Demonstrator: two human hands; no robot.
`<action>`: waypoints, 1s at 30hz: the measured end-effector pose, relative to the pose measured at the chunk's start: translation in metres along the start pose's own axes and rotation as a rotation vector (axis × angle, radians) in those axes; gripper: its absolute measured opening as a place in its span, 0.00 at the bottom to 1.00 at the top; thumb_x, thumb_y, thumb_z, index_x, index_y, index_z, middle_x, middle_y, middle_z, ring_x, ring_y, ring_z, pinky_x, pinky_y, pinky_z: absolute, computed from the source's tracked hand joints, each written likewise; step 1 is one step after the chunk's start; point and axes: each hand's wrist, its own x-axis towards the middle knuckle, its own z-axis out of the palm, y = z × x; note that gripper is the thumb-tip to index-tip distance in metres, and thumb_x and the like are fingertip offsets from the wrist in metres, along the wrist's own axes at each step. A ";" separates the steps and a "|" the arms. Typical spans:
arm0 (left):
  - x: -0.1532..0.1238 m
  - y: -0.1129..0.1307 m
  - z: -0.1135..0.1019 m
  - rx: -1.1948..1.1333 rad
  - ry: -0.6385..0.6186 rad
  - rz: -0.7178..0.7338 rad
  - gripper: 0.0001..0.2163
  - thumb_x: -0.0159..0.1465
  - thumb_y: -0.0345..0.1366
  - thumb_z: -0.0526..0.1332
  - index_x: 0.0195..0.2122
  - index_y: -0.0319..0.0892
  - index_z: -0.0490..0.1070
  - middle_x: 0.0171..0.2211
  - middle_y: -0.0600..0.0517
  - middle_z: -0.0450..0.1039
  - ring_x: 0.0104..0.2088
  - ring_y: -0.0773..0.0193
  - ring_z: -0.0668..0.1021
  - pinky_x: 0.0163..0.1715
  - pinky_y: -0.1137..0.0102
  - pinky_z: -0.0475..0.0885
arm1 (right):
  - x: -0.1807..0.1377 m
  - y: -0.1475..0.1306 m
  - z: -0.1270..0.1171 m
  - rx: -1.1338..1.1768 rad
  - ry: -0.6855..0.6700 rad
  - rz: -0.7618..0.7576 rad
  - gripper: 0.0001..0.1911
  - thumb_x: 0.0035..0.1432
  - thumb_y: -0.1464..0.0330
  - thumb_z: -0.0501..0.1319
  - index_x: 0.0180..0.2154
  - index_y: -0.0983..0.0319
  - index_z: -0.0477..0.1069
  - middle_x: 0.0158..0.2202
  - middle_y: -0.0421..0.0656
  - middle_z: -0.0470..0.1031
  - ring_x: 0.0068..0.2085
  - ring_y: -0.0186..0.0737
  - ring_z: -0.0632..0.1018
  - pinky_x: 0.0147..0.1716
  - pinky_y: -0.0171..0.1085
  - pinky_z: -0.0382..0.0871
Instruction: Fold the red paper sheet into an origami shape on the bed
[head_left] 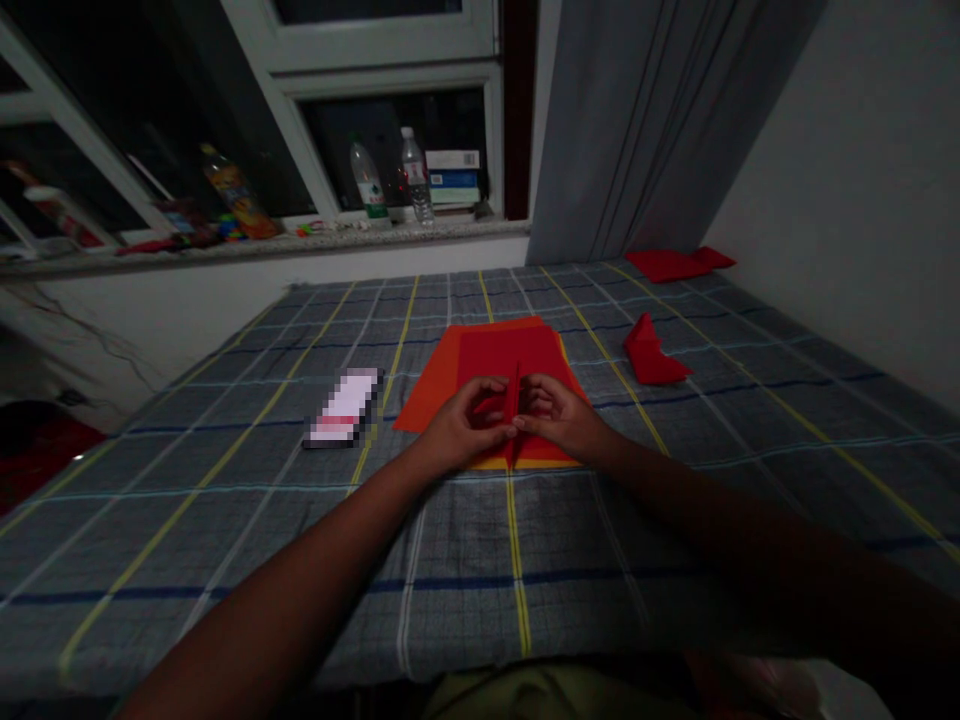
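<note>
Between my two hands stands a folded piece of red paper (pixel 512 400), held on edge so that I see it as a narrow upright strip. My left hand (pixel 472 415) pinches it from the left, thumb and fingers closed on it. From the other side my right hand (pixel 553 410) grips the same paper, with its thumb close to the left thumb. Both hands are just over a stack of orange and red paper sheets (pixel 427 385) lying on the checked cloth. The exact folds of the held paper are hard to make out.
A phone (pixel 343 408) with a blurred screen lies left of the sheets. One red folded paper figure (pixel 652 352) is to the right, and more red folded paper (pixel 671 264) lies at the far right corner. Bottles (pixel 367 182) and stacked boxes (pixel 454 182) line the windowsill.
</note>
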 end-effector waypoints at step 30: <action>0.002 -0.007 -0.015 -0.026 -0.063 0.135 0.25 0.59 0.36 0.67 0.58 0.47 0.69 0.59 0.44 0.66 0.61 0.49 0.67 0.61 0.57 0.62 | -0.004 0.005 -0.005 -0.239 0.085 -0.046 0.19 0.58 0.67 0.59 0.51 0.62 0.74 0.35 0.42 0.79 0.35 0.38 0.80 0.34 0.36 0.75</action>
